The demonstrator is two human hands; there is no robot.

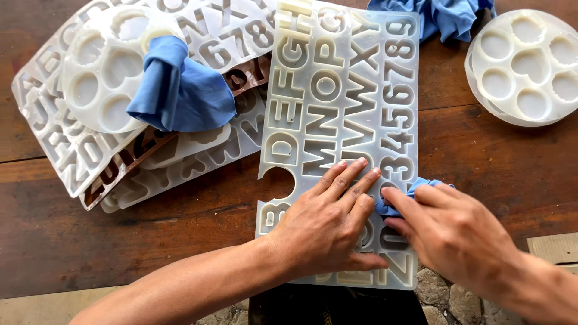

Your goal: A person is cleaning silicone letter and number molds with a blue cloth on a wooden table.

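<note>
Two hands work on one translucent white letter-and-number mould (343, 108) that lies flat on the dark wooden surface (494, 150), its near end jutting past the surface edge toward the person. The left hand (328, 225) lies open and flat, fingers together, pressing down on the lower part of the mould. The right hand (454, 232) is closed around a small blue cloth (391, 207), pinching it between fingertips and thumb and pushing it into the recessed shapes just beside the left fingertips. To do this wiping well, it seems wise to keep the flat palm firm so the soft sheet cannot slide or buckle, and to work a folded corner of the cloth into each cavity in turn, following the corners of the shapes instead of skimming over the top. Because the near end overhangs, pressure there is best kept light, or the sheet may flex. At the upper left a stack of similar moulds (72, 144) carries a round white mould with circular cavities (102, 78) and a second blue cloth (177, 90) draped across it. Another round mould (530, 66) sits at the upper right, and a crumpled blue cloth (439, 15) lies at the top edge.
</note>
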